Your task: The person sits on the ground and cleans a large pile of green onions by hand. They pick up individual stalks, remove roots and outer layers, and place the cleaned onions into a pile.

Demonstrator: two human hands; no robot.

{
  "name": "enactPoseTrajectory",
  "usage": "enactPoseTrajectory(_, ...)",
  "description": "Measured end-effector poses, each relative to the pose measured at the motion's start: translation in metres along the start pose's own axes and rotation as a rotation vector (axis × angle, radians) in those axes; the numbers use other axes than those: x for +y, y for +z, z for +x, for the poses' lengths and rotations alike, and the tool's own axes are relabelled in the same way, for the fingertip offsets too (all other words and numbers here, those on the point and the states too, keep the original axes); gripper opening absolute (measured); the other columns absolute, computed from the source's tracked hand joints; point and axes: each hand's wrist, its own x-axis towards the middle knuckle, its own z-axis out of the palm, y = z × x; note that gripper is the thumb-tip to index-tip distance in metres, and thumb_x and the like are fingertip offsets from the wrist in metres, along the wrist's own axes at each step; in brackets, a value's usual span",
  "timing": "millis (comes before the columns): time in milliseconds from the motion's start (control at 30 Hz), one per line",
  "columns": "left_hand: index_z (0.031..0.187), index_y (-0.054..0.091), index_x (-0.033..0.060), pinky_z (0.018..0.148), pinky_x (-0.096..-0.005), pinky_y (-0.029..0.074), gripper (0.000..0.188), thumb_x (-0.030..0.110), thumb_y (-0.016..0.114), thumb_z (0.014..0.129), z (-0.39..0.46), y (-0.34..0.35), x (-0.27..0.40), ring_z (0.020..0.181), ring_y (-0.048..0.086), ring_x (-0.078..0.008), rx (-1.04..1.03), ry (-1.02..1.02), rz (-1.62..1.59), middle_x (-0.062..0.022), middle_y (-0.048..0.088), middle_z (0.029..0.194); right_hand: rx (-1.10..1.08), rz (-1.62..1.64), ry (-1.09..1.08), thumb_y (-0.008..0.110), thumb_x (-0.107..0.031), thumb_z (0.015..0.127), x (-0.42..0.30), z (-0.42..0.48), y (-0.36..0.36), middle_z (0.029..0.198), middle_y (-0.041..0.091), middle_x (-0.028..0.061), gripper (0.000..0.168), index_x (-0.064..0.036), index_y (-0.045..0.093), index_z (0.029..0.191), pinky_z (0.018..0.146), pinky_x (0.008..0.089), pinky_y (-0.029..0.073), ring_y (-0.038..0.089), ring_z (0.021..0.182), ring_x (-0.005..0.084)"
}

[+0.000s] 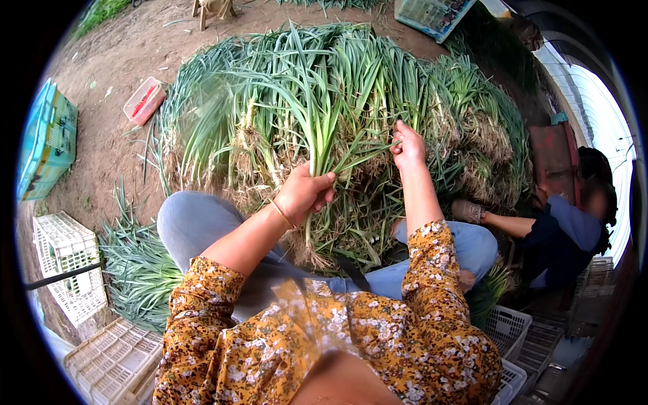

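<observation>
My left hand (306, 190) is closed around the pale stalks of a leafy plant like a leek or green garlic (316, 147), its roots hanging below and its leaves fanning out above. To the right, my right hand (407, 144) pinches the end of a thin green leaf that stretches out from the held plant. Beyond both hands lies a wide heap of similar plants (364, 71), roots towards me and leaf tips away. Loose leaves and trimmings (354, 223) cover the ground between my knees.
A pink plastic box (144, 101) with a red thing inside lies on the soil. Teal crates (48, 142), white crates (71, 263) and another plant pile (136, 278) are at left. A person (567, 233) sits at right beside a red object (554, 162). Another crate (433, 17) stands beyond the heap.
</observation>
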Motion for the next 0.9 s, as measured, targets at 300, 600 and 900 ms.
enactPoseTrajectory(300,0.088,0.050,0.0069,0.033,-0.0216,0.030,0.005,0.011,0.053,0.088,-0.011,0.004,0.003,0.036,0.040,-0.0101,-0.021,-0.058,0.038,-0.0042,0.052,0.056,0.102,-0.282,0.009,0.052,-0.012,0.089,-0.034,0.018,-0.075,0.095,0.063,0.0146,0.029,0.005,0.048,0.111,0.045,0.0219,0.046,0.059,0.058,0.0152)
enactPoseTrajectory(600,0.089,0.050,0.0050,0.032,-0.0210,0.031,0.005,0.010,0.051,0.089,-0.010,0.009,0.002,0.036,0.041,-0.0100,-0.076,-0.054,0.037,-0.0047,0.053,0.056,-0.667,-0.856,-0.161,0.053,0.003,0.079,0.005,-0.031,-0.015,0.092,0.061,0.0059,0.039,-0.001,0.052,0.118,0.043,0.0197,0.042,0.055,0.055,0.0076)
enactPoseTrajectory(900,0.097,0.051,0.0043,0.032,-0.0211,0.031,0.008,0.009,0.047,0.091,-0.016,0.005,0.003,0.036,0.042,-0.0095,-0.128,-0.137,-0.093,-0.0050,0.054,0.057,-0.540,-0.751,-0.215,0.063,-0.008,0.080,0.014,-0.026,0.001,0.063,0.060,0.0022,0.008,-0.002,0.067,0.082,0.041,0.0223,0.038,0.049,0.047,0.0072)
